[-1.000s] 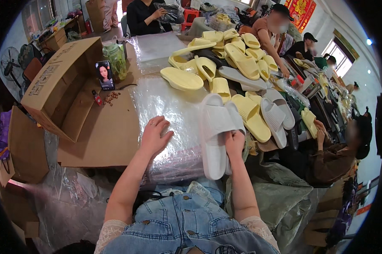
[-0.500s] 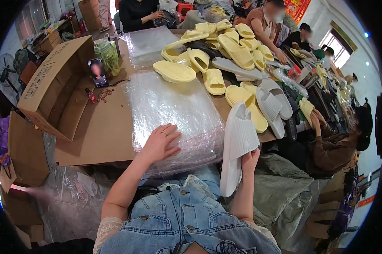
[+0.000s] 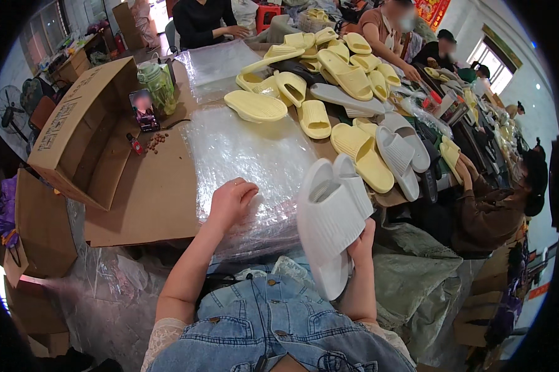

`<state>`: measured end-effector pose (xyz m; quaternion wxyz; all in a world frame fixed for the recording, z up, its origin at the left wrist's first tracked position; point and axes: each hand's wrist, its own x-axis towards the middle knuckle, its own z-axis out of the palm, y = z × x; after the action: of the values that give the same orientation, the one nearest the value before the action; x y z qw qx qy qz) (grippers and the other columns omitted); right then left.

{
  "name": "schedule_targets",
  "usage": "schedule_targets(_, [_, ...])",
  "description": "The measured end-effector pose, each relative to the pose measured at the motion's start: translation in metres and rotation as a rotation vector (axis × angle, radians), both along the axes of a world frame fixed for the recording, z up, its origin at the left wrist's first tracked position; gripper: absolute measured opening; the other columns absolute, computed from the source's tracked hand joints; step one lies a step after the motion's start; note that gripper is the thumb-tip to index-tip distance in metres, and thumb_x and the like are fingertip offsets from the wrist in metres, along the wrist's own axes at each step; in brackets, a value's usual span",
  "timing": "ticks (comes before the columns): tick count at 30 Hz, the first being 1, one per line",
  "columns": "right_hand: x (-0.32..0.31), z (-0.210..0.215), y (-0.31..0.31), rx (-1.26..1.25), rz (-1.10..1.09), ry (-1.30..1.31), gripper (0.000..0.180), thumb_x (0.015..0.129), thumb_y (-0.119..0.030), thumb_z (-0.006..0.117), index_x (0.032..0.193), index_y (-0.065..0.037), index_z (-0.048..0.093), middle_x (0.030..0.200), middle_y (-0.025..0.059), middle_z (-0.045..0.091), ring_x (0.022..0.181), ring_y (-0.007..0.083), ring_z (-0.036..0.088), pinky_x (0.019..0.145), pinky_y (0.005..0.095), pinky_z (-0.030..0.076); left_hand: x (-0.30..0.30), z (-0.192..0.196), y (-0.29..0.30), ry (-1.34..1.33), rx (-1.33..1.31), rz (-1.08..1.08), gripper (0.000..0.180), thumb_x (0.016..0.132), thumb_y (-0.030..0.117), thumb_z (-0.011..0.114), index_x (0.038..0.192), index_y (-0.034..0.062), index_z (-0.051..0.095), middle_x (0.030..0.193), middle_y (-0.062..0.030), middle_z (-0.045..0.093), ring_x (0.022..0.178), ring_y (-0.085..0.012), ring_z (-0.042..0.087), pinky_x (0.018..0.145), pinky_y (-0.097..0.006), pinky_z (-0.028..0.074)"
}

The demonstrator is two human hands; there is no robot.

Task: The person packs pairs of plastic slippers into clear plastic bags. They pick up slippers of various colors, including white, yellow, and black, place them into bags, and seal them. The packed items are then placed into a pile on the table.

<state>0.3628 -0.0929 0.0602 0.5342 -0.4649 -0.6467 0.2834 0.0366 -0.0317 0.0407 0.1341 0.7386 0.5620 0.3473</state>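
Note:
A pair of white slippers (image 3: 330, 217) is in my right hand (image 3: 363, 242), laid one against the other with their ribbed straps showing. The fingers of that hand grip them from the right side, over the near table edge. My left hand (image 3: 231, 201) rests on a stack of clear plastic bags (image 3: 248, 146), its fingers curled in. Whether a bag is pinched under those fingertips cannot be seen. Beyond the bags lies a heap of yellow slippers (image 3: 347, 74), with a grey pair (image 3: 395, 155) at its near right side.
An open cardboard box (image 3: 75, 124) lies on its side at the left. By it are a phone (image 3: 143, 111), a green bottle (image 3: 158, 87) and small brown bits (image 3: 156, 142). Co-workers sit along the far and right sides; one person's hands (image 3: 468, 170) hold a yellow slipper.
My left hand has gone from spread flat to curled on the bags. The white slippers have swung left and turned, so that both straps now show.

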Motion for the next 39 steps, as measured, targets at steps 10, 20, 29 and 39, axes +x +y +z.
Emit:
schedule_targets(10, [-0.029, 0.010, 0.004, -0.130, 0.167, -0.744, 0.019, 0.073, -0.014, 0.066, 0.081, 0.003, 0.067, 0.083, 0.0250, 0.067, 0.080, 0.0440, 0.066, 0.073, 0.0498, 0.052, 0.023, 0.034, 0.005, -0.197, 0.053, 0.018, 0.011, 0.087, 0.020, 0.073, 0.093, 0.0110, 0.076, 0.080, -0.0074, 0.064, 0.069, -0.0254, 0.064, 0.063, -0.037, 0.051])
schedule_targets(20, [-0.038, 0.007, 0.008, -0.161, -0.008, -0.877, 0.025, 0.074, -0.020, 0.065, 0.068, 0.004, 0.063, 0.073, 0.0258, 0.065, 0.073, 0.0444, 0.065, 0.070, 0.0538, 0.051, 0.024, 0.039, -0.005, -0.089, 0.233, -0.216, 0.010, 0.085, 0.015, 0.074, 0.092, 0.0089, 0.075, 0.079, -0.0078, 0.063, 0.069, -0.0262, 0.063, 0.062, -0.036, 0.051])
schedule_targets(29, [-0.055, -0.001, 0.031, -0.179, 0.098, -0.814, 0.029, 0.079, -0.024, 0.067, 0.073, 0.005, 0.065, 0.077, 0.0266, 0.067, 0.073, 0.0438, 0.066, 0.070, 0.0529, 0.053, 0.049, 0.048, -0.028, 0.024, 0.312, -0.294, 0.006, 0.086, 0.016, 0.072, 0.091, 0.0119, 0.073, 0.077, -0.0059, 0.061, 0.072, -0.0265, 0.065, 0.061, -0.037, 0.053])
schedule_targets(39, [-0.099, -0.013, 0.065, -0.078, 0.121, -0.753, 0.037, 0.083, -0.031, 0.067, 0.073, 0.005, 0.066, 0.076, 0.0275, 0.066, 0.075, 0.0440, 0.068, 0.069, 0.0505, 0.054, 0.041, 0.055, -0.051, -0.207, 0.232, -0.448, 0.014, 0.083, 0.008, 0.076, 0.097, 0.0088, 0.076, 0.075, -0.0068, 0.061, 0.065, -0.0240, 0.061, 0.057, -0.034, 0.047])
